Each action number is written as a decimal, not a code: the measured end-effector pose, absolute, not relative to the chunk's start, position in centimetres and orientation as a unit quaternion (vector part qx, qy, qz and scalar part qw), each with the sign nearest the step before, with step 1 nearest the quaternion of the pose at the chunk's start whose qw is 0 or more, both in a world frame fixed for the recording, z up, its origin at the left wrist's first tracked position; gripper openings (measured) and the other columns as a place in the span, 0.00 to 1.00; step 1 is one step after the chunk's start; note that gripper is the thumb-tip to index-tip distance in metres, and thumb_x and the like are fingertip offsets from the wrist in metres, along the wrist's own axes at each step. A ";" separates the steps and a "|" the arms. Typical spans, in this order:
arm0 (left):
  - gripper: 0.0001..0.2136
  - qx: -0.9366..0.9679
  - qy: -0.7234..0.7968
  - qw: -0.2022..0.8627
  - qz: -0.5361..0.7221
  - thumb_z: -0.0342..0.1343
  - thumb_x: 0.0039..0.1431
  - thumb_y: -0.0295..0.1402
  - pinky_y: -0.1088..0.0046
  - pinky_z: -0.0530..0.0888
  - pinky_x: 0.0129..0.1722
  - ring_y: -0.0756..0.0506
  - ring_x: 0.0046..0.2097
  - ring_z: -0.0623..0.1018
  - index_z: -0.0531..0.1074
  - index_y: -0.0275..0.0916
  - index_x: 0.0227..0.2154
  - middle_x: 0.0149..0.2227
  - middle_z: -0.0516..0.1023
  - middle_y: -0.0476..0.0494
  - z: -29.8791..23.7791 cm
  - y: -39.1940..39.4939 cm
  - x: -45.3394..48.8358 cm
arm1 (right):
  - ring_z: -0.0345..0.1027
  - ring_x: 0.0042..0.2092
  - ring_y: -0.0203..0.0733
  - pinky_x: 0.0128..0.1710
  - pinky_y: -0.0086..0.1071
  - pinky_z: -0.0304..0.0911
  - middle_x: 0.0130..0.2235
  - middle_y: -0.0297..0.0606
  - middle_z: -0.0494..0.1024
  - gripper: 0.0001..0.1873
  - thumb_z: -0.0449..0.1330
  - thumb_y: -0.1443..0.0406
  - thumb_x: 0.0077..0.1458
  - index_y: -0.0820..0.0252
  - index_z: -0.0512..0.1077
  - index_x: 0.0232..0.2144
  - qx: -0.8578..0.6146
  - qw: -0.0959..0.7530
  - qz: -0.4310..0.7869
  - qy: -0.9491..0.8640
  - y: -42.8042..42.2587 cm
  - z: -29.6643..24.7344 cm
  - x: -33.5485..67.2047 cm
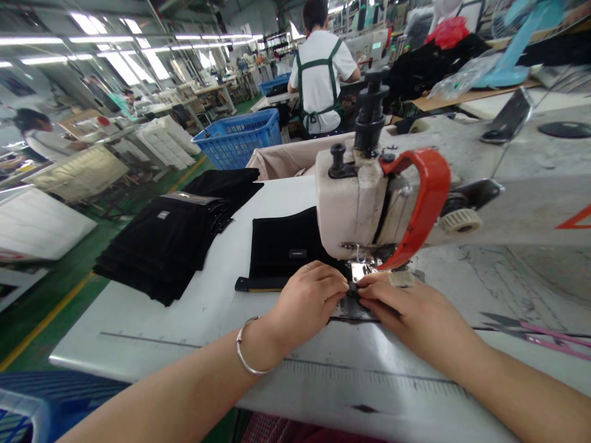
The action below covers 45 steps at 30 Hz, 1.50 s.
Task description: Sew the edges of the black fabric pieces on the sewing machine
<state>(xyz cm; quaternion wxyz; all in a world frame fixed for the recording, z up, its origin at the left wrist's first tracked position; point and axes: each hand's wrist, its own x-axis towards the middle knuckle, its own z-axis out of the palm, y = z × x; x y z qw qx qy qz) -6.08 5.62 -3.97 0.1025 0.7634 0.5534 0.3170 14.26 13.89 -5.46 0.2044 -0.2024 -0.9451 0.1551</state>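
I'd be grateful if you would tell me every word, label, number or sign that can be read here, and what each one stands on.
No wording here is legible.
Small dark label on the black garment: lettering too small to read.
Pale tag on the stacked black garments: too small to read.
Ruled scale on the white table: tick marks, no readable numbers.
Red triangle on the sewing machine arm: cut off by the frame, no words visible.

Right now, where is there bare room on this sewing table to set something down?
White tabletop shows between the black folded stack and the black panel by the left hand. Crowded at the sewing machine head, around the right hand.
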 end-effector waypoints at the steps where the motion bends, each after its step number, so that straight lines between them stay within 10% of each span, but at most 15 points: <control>1: 0.05 0.763 0.555 0.100 0.318 0.55 0.61 0.25 0.65 0.72 0.50 0.46 0.44 0.75 0.75 0.38 0.36 0.40 0.78 0.48 -4.0 5.8 -6.2 | 0.71 0.39 0.43 0.38 0.37 0.64 0.42 0.39 0.76 0.07 0.54 0.64 0.63 0.57 0.72 0.39 -0.204 0.203 0.152 -0.946 13.9 -5.4 14.2; 45: 0.07 0.713 0.618 0.029 0.330 0.58 0.55 0.23 0.67 0.75 0.40 0.45 0.39 0.76 0.77 0.42 0.32 0.35 0.78 0.49 -3.6 7.3 -5.7 | 0.67 0.46 0.47 0.45 0.42 0.66 0.43 0.43 0.74 0.13 0.52 0.72 0.60 0.58 0.71 0.44 -0.220 0.239 0.193 -0.926 14.1 -4.6 13.5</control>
